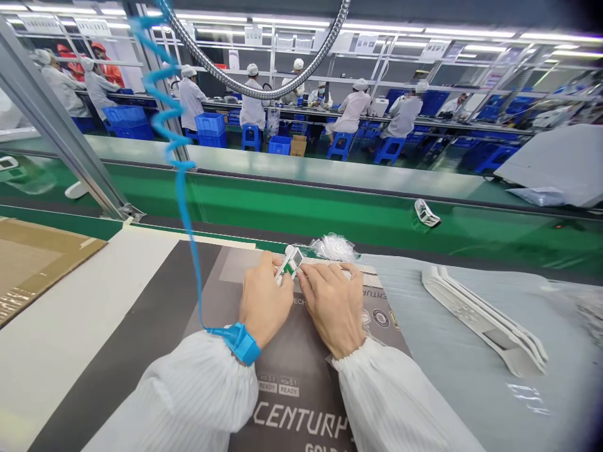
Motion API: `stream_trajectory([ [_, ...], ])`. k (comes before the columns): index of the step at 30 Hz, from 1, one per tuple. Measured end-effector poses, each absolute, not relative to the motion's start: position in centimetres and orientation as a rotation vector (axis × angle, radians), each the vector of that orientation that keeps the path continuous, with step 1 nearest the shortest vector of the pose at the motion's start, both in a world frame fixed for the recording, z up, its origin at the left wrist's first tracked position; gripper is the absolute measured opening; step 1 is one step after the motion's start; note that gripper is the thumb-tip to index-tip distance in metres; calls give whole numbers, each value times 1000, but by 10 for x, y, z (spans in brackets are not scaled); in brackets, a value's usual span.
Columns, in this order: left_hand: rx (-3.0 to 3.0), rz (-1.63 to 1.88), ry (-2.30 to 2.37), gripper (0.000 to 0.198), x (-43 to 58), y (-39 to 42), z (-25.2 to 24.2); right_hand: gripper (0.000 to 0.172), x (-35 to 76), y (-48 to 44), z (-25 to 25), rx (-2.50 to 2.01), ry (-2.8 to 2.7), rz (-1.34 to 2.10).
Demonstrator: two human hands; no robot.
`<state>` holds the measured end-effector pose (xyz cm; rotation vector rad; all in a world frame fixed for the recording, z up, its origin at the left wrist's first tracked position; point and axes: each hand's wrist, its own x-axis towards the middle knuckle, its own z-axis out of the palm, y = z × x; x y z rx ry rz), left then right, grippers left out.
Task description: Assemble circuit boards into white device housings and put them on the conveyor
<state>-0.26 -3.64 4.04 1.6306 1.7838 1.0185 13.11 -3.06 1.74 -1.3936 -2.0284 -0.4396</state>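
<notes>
Left hand (265, 300) gripping white module (290, 262), right hand (331, 307) touching it, plastic bag (333, 248) beyond

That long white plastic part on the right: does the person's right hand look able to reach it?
Probably yes. The right hand is at the small white module; the long white plastic part lies nearby on the pale grey sheet, nothing visible between.

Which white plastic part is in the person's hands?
The one with a green patch, between the left hand and right hand; another lies on the green belt, a long one on the grey sheet.
</notes>
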Motion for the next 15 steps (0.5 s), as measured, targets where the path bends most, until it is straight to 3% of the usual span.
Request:
stream_trajectory([
  [8, 1870, 742, 1875, 19, 2, -42, 42, 23, 120, -25, 10, -1489, -2013, -536],
  [15, 1527, 885, 1738, 12, -2, -37, 43, 23, 147, -19, 14, -1591, -1766, -114],
])
